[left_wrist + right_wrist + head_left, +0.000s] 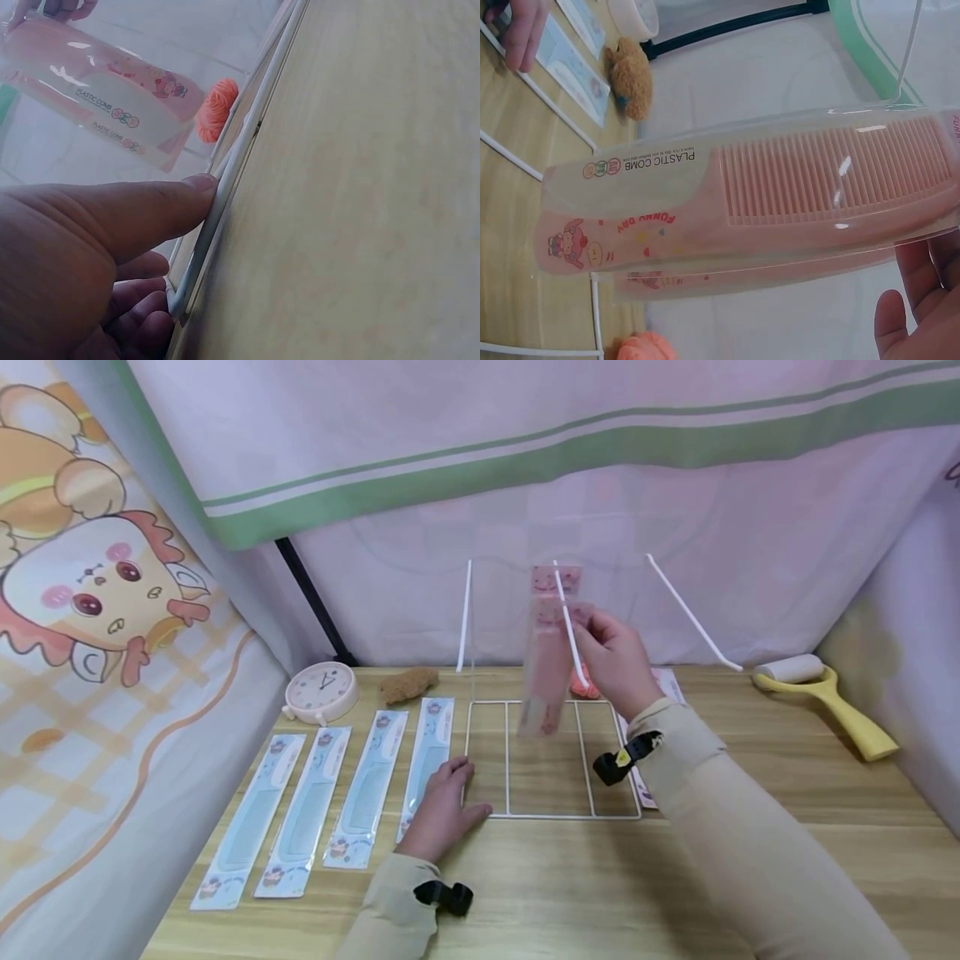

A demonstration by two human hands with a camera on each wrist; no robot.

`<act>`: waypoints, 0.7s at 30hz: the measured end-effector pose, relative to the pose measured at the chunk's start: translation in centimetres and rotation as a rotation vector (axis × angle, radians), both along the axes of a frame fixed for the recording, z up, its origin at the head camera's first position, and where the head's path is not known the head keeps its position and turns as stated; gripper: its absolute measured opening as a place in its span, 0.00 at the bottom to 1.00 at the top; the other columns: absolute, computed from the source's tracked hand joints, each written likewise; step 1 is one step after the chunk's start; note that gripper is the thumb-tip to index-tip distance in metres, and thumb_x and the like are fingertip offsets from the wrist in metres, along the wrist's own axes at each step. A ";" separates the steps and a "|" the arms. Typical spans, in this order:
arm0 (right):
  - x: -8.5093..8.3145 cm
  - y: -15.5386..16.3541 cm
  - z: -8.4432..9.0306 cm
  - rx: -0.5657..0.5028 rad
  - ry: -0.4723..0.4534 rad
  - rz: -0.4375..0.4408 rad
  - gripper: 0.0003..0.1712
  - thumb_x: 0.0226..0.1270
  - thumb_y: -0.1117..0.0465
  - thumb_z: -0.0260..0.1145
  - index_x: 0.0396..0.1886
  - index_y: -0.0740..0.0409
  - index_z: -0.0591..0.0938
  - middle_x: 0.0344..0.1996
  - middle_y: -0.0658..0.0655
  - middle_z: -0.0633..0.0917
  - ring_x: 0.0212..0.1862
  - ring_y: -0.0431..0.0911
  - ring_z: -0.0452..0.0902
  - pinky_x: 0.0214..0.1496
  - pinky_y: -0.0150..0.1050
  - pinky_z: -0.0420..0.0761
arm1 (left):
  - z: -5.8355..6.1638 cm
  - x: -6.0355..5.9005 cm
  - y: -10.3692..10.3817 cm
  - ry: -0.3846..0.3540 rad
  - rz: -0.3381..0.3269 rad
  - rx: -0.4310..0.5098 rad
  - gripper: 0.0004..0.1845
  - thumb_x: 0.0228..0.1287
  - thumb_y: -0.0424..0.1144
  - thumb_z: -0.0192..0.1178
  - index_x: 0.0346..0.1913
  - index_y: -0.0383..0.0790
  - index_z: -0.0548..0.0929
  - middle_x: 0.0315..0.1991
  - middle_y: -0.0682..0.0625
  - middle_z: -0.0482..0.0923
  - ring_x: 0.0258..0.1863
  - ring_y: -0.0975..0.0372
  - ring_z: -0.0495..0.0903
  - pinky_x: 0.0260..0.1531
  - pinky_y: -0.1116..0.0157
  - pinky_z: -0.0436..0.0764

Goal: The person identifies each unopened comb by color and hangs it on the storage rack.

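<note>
A white wire display rack (pixel 553 816) stands on the wooden table, with three slanting prongs rising above its base. At the middle prong (pixel 568 627), my right hand (pixel 618 660) pinches a pink comb in a clear package (pixel 780 187) near its top. A second packaged pink comb (pixel 832 266) hangs right behind it, mostly covered in the right wrist view. My left hand (pixel 446 808) grips the front left corner of the rack's base. Its thumb (pixel 169 214) presses on the front wire while the fingers curl at the corner.
Several packaged blue combs (pixel 300 827) lie in a row on the left. Behind them are a pink clock (pixel 321 692) and a brown fuzzy toy (pixel 408 685). A coral yarn ball (pixel 217 111) sits behind the rack; a yellow-handled roller (pixel 847 710) lies far right.
</note>
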State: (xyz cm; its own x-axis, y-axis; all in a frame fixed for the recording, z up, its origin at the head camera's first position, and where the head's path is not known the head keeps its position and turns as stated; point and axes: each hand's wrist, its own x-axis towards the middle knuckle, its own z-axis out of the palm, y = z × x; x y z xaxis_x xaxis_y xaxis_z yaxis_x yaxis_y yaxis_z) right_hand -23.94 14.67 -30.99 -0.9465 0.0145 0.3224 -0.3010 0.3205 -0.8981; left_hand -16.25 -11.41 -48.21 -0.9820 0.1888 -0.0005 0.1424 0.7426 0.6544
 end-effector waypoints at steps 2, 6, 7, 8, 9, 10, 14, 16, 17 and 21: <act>-0.4 0.0 0.1 0.010 -0.014 -0.009 0.18 0.77 0.54 0.60 0.58 0.57 0.83 0.39 0.59 0.84 0.33 0.43 0.73 0.29 0.31 0.75 | 0.1 0.0 0.0 0.000 -0.002 0.003 0.38 0.59 0.43 0.74 0.68 0.29 0.72 0.73 0.41 0.63 0.71 0.45 0.62 0.70 0.49 0.65; -1.1 0.1 0.5 0.046 -0.037 -0.013 0.19 0.78 0.54 0.58 0.56 0.61 0.83 0.41 0.59 0.83 0.37 0.45 0.74 0.34 0.31 0.77 | 0.1 0.1 -0.1 -0.008 0.000 0.008 0.39 0.59 0.43 0.74 0.69 0.29 0.71 0.73 0.41 0.62 0.71 0.45 0.62 0.71 0.49 0.65; -1.3 0.2 0.5 0.056 -0.039 -0.014 0.19 0.78 0.54 0.58 0.55 0.63 0.83 0.40 0.60 0.83 0.37 0.45 0.74 0.34 0.32 0.76 | 0.1 0.1 -0.1 -0.013 0.001 0.010 0.39 0.59 0.44 0.73 0.69 0.30 0.71 0.73 0.42 0.62 0.72 0.46 0.62 0.71 0.49 0.65; -1.5 0.2 0.6 0.060 -0.044 -0.014 0.19 0.78 0.54 0.58 0.54 0.63 0.83 0.40 0.60 0.83 0.37 0.45 0.74 0.35 0.32 0.77 | 0.1 0.1 -0.1 -0.017 0.003 0.008 0.39 0.60 0.44 0.73 0.70 0.30 0.71 0.74 0.42 0.62 0.72 0.46 0.61 0.71 0.50 0.64; -1.7 0.2 0.6 0.064 -0.044 -0.016 0.19 0.78 0.54 0.58 0.54 0.64 0.83 0.40 0.60 0.83 0.38 0.45 0.74 0.36 0.32 0.77 | 0.0 0.1 -0.1 -0.022 0.006 0.009 0.39 0.60 0.44 0.73 0.70 0.31 0.71 0.74 0.43 0.62 0.72 0.46 0.61 0.71 0.50 0.64; -1.9 0.2 0.7 0.066 -0.044 -0.021 0.18 0.78 0.54 0.58 0.53 0.64 0.83 0.41 0.60 0.83 0.39 0.45 0.74 0.38 0.32 0.77 | 0.0 0.0 -0.1 -0.020 0.005 0.008 0.39 0.60 0.44 0.73 0.70 0.31 0.71 0.74 0.43 0.62 0.72 0.46 0.61 0.71 0.50 0.65; -2.5 0.1 0.9 0.070 -0.061 -0.034 0.18 0.78 0.54 0.58 0.54 0.62 0.83 0.46 0.61 0.85 0.45 0.45 0.76 0.46 0.35 0.77 | -0.1 0.0 -0.1 -0.016 0.003 0.005 0.39 0.60 0.45 0.73 0.70 0.31 0.70 0.74 0.43 0.62 0.72 0.46 0.61 0.71 0.50 0.65; -2.8 0.1 1.0 0.076 -0.073 -0.039 0.18 0.78 0.54 0.58 0.54 0.62 0.83 0.47 0.61 0.85 0.47 0.46 0.76 0.48 0.37 0.77 | -0.1 0.0 -0.1 -0.014 0.004 0.003 0.39 0.60 0.45 0.73 0.70 0.31 0.70 0.74 0.43 0.62 0.72 0.46 0.61 0.71 0.50 0.65; -3.0 0.1 1.1 0.080 -0.080 -0.038 0.18 0.78 0.54 0.58 0.53 0.62 0.82 0.48 0.61 0.85 0.47 0.47 0.76 0.49 0.38 0.76 | -0.1 0.0 -0.1 -0.013 0.004 0.003 0.39 0.60 0.45 0.73 0.70 0.31 0.70 0.74 0.43 0.62 0.72 0.46 0.61 0.71 0.50 0.65; -3.5 0.1 1.3 0.085 -0.081 -0.041 0.18 0.78 0.53 0.58 0.52 0.63 0.82 0.47 0.61 0.85 0.46 0.47 0.76 0.49 0.38 0.76 | 0.0 0.1 0.0 -0.015 0.004 0.004 0.39 0.60 0.44 0.72 0.70 0.31 0.70 0.74 0.43 0.61 0.73 0.46 0.61 0.71 0.50 0.65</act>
State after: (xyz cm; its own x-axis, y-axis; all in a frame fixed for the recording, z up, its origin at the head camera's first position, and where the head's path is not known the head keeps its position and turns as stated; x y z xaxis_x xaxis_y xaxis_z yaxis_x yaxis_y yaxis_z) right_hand -27.43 14.73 -29.66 -0.9686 0.0301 0.2469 -0.2138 0.4067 -0.8882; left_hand -16.14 -11.41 -48.16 -0.9826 0.1850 -0.0147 0.1295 0.7403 0.6597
